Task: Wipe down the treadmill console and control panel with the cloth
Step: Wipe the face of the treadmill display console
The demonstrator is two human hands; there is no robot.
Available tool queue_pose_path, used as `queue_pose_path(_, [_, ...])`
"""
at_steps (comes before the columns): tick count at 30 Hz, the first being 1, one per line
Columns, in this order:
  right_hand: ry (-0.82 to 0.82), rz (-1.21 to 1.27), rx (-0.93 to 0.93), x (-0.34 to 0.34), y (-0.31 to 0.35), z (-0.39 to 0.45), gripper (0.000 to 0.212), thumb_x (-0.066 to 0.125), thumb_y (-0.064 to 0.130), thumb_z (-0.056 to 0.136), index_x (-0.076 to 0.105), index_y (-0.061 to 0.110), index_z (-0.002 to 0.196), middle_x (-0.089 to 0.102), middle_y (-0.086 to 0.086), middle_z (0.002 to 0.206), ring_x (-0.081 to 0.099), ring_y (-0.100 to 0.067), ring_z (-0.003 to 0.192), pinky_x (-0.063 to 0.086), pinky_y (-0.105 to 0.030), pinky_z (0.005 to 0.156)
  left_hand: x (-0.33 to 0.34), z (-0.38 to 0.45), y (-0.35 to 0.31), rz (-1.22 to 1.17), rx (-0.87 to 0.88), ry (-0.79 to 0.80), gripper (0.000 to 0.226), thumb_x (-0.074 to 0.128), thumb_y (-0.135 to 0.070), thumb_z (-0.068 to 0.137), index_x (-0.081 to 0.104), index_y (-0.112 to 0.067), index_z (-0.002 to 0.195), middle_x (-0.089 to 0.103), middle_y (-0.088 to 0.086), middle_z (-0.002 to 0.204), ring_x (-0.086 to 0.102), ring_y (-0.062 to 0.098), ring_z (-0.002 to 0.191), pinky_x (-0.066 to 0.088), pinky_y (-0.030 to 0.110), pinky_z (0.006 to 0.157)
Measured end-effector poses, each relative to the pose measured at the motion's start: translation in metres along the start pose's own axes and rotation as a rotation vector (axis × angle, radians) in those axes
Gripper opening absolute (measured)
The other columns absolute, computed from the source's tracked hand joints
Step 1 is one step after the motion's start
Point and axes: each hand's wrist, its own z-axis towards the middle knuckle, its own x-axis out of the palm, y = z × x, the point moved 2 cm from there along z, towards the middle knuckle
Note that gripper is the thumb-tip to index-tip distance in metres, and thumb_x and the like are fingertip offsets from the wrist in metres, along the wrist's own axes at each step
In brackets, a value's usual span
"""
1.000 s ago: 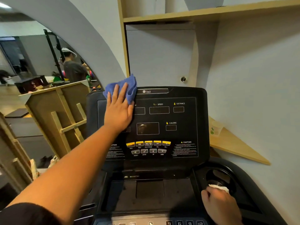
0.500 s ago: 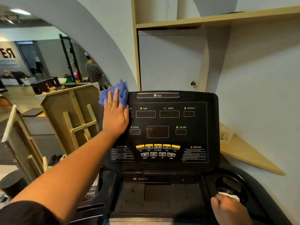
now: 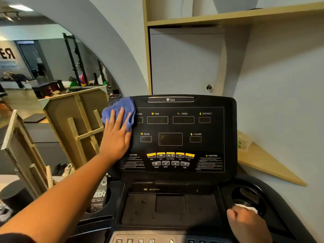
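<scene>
Nearest the camera, at the lower right, the right hand [image 3: 248, 225] is curled into a fist on the black treadmill frame, closed around a crumpled white wipe or tissue [image 3: 246, 207] that pokes out above the knuckles at the rim of the round black cup holder [image 3: 249, 195]. Along the bottom edge sits a grey strip of numbered keys [image 3: 135, 240], and above it a flat black tray [image 3: 171, 207] below the screen. In the left-hand cup holder stands a dark bottle with white lettering [image 3: 99, 197].

The bare left arm reaches up from the lower left. The left hand [image 3: 116, 135] lies flat and open, fingers spread, pressing a crumpled blue cloth [image 3: 121, 109] against the upper left corner of the upright black treadmill console [image 3: 175, 137]; the cloth bunches above and beside the fingertips and covers part of the "INCLINE" label. To its right the dark panel shows TIME, SPEED, DISTANCE, PULSE and CALORIE windows, all unlit, then a row of yellow buttons [image 3: 170, 155] with grey ones beneath.

Beyond the console are a grey cabinet door with a small round knob [image 3: 209, 87], a pale wooden shelf [image 3: 228, 14] above it and a triangular wooden corner shelf [image 3: 266, 163] on the right. Left of it, an unfinished wooden frame [image 3: 77, 123] leans, and behind an arched opening lies a gym floor with black racks [image 3: 73, 58].
</scene>
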Motion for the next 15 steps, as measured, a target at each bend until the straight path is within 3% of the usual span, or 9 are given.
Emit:
queue_pose_path(4, [-0.055, 0.031, -0.012, 0.003, -0.002, 0.0, 0.034, 0.04, 0.041, 0.092, 0.06, 0.021, 0.072, 0.063, 0.002, 0.069, 0.059, -0.015, 0.066, 0.049, -0.03, 0.063, 0.028, -0.066, -0.005, 0.0, 0.069, 0.111, 0.061, 0.027, -0.042, 0.105, 0.013, -0.027, 0.162, 0.005, 0.002, 0.172, -0.007, 0.03, 0.158, 0.006, 0.061, 0.124])
queue_pose_path(8, [0.081, -0.02, 0.108, 0.002, 0.0, 0.016, 0.035, 0.04, 0.04, 0.093, 0.065, 0.021, 0.076, 0.066, 0.005, 0.081, 0.062, -0.017, 0.084, 0.045, -0.027, 0.073, 0.038, -0.119, -0.011, -0.016, 0.166, 0.21, 0.059, 0.029, -0.043, 0.106, 0.019, -0.029, 0.162, 0.008, 0.0, 0.172, -0.002, 0.032, 0.158, 0.0, 0.056, 0.125])
queue_pose_path(11, [-0.04, 0.011, -0.019, 0.0, 0.0, 0.002, 0.035, 0.039, 0.039, 0.092, 0.058, 0.021, 0.068, 0.06, 0.003, 0.064, 0.055, -0.014, 0.062, 0.043, -0.028, 0.058, 0.04, -0.142, -0.01, 0.005, 0.271, 0.308, 0.056, 0.03, -0.044, 0.107, 0.019, -0.033, 0.162, 0.009, -0.004, 0.171, -0.001, 0.031, 0.158, -0.006, 0.05, 0.125])
queue_pose_path(15, [-0.079, 0.057, -0.047, -0.004, 0.001, -0.008, 0.035, 0.04, 0.038, 0.092, 0.056, 0.02, 0.067, 0.059, 0.0, 0.061, 0.055, -0.016, 0.059, 0.045, -0.029, 0.055, 0.035, -0.139, -0.008, -0.011, 0.37, 0.391, 0.053, 0.027, -0.048, 0.109, 0.019, -0.04, 0.161, 0.009, -0.009, 0.171, -0.002, 0.027, 0.158, -0.006, 0.048, 0.125])
